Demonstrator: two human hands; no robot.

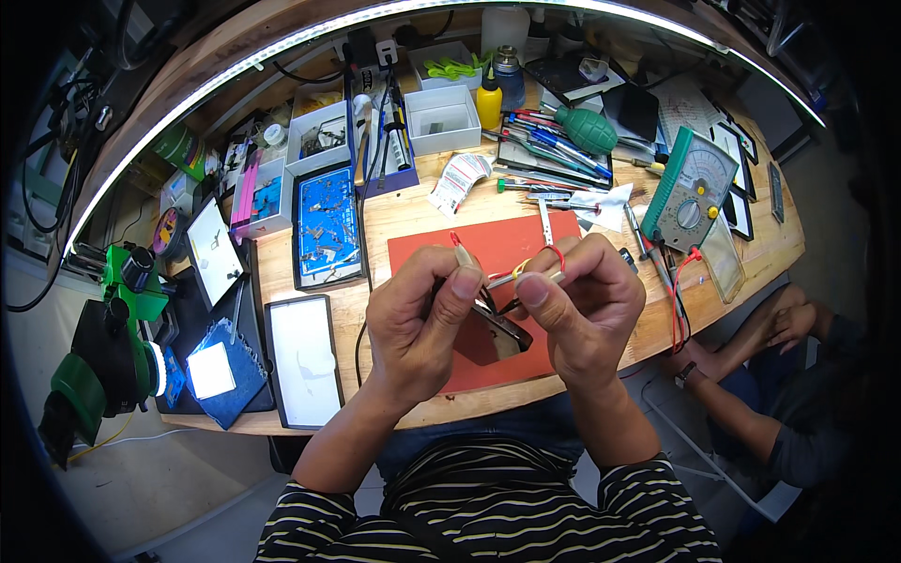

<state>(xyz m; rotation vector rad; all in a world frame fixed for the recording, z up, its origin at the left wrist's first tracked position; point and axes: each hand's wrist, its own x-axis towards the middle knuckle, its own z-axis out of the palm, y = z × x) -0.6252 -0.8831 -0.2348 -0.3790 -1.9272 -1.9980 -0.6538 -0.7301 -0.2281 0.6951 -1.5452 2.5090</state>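
Both hands are raised close together over a red-orange mat point(422, 246). My left hand point(418, 314) is closed in a pinch, with a bit of red wire point(454, 238) sticking out above its fingertips. My right hand point(587, 310) pinches a small loop of red and yellow wires point(519, 268). A thin stretch of wire runs between the two hands; the fingers hide its ends. Below them lies a dark, shiny flat object point(499, 340), partly covered by my hands, and its kind cannot be made out.
At the right stands a green multimeter point(694, 192) with red and black leads. Pens, screwdrivers and a green air blower point(587, 129) lie at the back. Leftward are a blue parts tray point(328, 225), a white box lid point(305, 361) and a green-black microscope point(103, 347). Another person's hands point(793, 319) rest right.
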